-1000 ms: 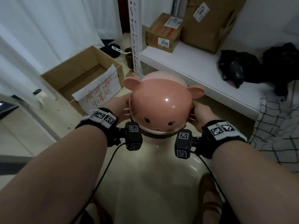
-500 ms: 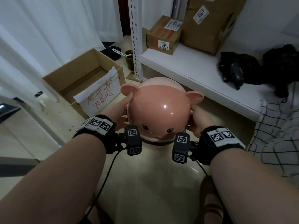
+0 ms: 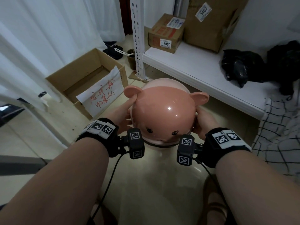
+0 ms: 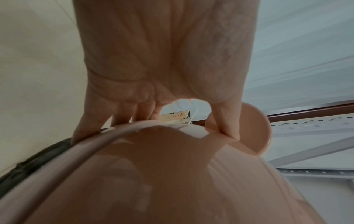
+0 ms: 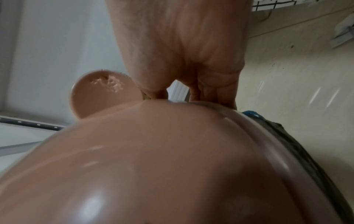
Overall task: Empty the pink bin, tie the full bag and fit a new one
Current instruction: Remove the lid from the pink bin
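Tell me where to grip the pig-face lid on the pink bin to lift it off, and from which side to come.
Grip the pig-face lid low on its two flanks, just above the rim, one hand from each side, as the left hand and right hand hold it now. The dome is smooth and glossy, so a top grasp would likely slip; the ears look thin, so they are probably poor handles.

Bin lid [image 3: 164,111] on floor btwn left hand [image 3: 121,113] & right hand [image 3: 203,123]; open box [image 3: 84,82] to left, shelf [image 3: 194,69] w/ parcels [image 3: 167,34] behind
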Available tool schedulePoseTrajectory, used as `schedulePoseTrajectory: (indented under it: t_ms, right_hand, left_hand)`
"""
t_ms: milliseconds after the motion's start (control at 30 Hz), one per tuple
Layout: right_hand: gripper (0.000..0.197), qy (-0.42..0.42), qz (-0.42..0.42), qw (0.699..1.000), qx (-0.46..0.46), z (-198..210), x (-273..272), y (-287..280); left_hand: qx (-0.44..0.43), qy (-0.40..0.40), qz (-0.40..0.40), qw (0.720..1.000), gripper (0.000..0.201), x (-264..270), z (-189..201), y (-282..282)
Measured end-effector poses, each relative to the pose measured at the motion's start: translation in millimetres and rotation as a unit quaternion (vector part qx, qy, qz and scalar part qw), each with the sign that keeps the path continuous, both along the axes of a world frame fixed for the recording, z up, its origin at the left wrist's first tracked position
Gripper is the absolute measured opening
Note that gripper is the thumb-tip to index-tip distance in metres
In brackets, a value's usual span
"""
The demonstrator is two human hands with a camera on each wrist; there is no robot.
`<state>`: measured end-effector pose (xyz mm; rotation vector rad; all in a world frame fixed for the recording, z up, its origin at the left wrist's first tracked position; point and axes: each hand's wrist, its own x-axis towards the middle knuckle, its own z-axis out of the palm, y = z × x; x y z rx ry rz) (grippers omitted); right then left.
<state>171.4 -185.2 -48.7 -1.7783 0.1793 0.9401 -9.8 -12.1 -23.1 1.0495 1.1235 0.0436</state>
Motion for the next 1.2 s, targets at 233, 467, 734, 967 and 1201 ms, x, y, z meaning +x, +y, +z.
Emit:
schedulePoseTrajectory:
  t_ms: [233,467,734,967,1201]
  right_hand:
    - [0.023,0.029,0.002,0.999,-0.018,13.4,-13.9,-8.1]
    - [0.021,-0.008,0.072,0.994,-0.084,40.4,-31.2,-24.5]
    - [0.045,-0.087,0.167,0.978,-0.095,84.2,-59.8,-57.4]
    - [0.040,-0.082,0.112,0.987,-0.086,116.1,-79.2,-75.4]
    - [0.018,-0.062,0.088,0.993,-0.055,132.4,-86.3,-84.2]
  left_hand:
    - [0.007,0.017,0.020,1.000,0.057,-6.2,4.1,-10.5]
    - [0.020,0.063,0.025,0.997,0.062,-25.5,17.8,-26.8]
    - [0.056,0.074,0.057,0.994,0.066,-55.1,58.2,-47.7]
    - [0.053,0.046,0.056,0.996,0.059,-68.0,93.8,-71.8]
    - [0.062,0.033,0.041,0.997,0.055,-70.9,111.3,-85.4]
